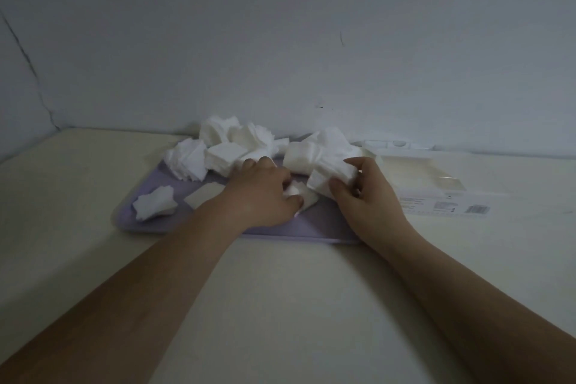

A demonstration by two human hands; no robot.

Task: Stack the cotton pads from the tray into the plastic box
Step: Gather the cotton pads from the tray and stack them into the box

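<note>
A lilac tray (149, 221) lies on the table and carries several loose heaps of white square cotton pads (218, 143). My left hand (261, 193) is over the tray's middle, its fingers curled round a few pads (296, 192) lying there. My right hand (364, 193) grips a thick stack of pads (333, 174) between thumb and fingers at the tray's right side. The clear plastic box (427, 178) lies open just right of the tray, beyond my right hand. A small pad bunch (154, 203) and a single pad (202, 195) lie at the tray's left front.
The cream table (280, 305) meets a pale wall (280, 40) right behind the tray and box. The box's label side (445, 206) faces me. A crack runs down the wall at the far left.
</note>
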